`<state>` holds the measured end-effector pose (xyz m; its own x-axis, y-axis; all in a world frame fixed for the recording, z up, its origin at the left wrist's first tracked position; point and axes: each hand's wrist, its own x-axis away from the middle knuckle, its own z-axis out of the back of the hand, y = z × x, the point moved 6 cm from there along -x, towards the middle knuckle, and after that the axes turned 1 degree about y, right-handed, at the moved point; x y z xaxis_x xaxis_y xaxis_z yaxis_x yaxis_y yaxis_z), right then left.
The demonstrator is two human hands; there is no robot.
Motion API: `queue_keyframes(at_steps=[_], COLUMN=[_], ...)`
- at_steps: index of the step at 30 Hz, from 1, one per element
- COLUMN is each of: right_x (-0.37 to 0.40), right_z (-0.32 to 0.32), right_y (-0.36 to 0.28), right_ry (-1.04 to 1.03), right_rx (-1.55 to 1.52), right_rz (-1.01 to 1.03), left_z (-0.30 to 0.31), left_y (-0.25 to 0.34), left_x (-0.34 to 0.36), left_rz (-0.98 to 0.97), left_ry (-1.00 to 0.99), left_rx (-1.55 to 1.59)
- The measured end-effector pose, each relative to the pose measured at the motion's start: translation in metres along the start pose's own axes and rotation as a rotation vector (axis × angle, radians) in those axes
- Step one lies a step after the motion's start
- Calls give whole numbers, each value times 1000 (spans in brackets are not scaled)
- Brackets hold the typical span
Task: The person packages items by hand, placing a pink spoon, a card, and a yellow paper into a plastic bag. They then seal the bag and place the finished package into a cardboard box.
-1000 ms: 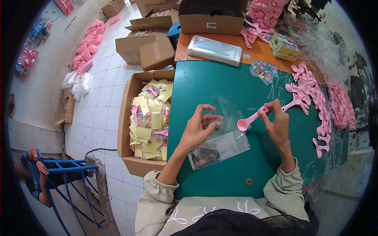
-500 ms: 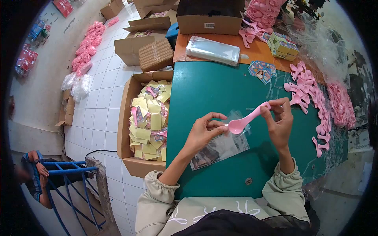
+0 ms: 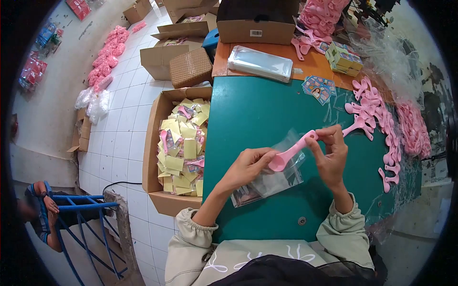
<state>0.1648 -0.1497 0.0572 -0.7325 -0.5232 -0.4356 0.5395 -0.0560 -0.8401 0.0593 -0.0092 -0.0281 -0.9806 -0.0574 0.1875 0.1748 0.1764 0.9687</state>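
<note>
A pink plastic spoon [image 3: 296, 148] slants between my hands above the table, bowl toward the left. Its handle end is pinched between thumb and fingers of my right hand [image 3: 332, 156]. My left hand [image 3: 249, 168] is closed at the bowl, thumb against its edge, some fingers hidden behind. A clear plastic bag [image 3: 290, 139] shows just behind the spoon and appears to be gripped by the left fingers. More clear bags [image 3: 267, 187] lie flat on the green tabletop [image 3: 248, 112] below my hands.
To the right, a row of pink spoons [image 3: 392, 148]; behind it, printed cards [image 3: 318, 89]. At the back stand a clear bag stack [image 3: 261, 63] and card bundles [image 3: 343, 58]. Left, a carton [image 3: 151, 157] holds packed spoons. A person's hand [image 3: 51, 205] is near a blue railing [image 3: 81, 207].
The spoon has moved slightly down and left, its bowl coming up against my left thumb. My right hand followed with the handle, and my left fingers have closed in around the bowl's edge.
</note>
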Motion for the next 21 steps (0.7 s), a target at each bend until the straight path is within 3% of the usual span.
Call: queue_keyframes(at_steps=[2, 5, 7, 10, 11, 13, 15, 19, 21], right_x=[1, -7, -17, -74, -100, -129, -132, -135, -128], right_z=[-2, -25, -31, -6, 11, 46, 62, 69, 70], right_y=[-4, -34, -29, 24, 47, 137, 194, 215, 199], right_ry=[-27, -291, -449, -369, -309, -240, -296, -365, -214], right_rx=[9, 159, 7, -61, 193, 839, 814, 691, 688], right_rz=[45, 417, 392, 123, 9, 137, 0, -209, -59], left_z=[3, 5, 6, 12, 15, 21, 25, 27, 26], left_y=[6, 20, 31, 40, 41, 43, 44, 45, 42], left_x=[0, 5, 9, 14, 16, 18, 19, 20, 16], left_rz=[-76, -132, -160, -202, -213, -244, -279, -225, -202], left_ry=[37, 106, 151, 198, 200, 203, 210, 236, 217], left_rx=[-10, 111, 203, 294, 320, 338, 328, 258, 268])
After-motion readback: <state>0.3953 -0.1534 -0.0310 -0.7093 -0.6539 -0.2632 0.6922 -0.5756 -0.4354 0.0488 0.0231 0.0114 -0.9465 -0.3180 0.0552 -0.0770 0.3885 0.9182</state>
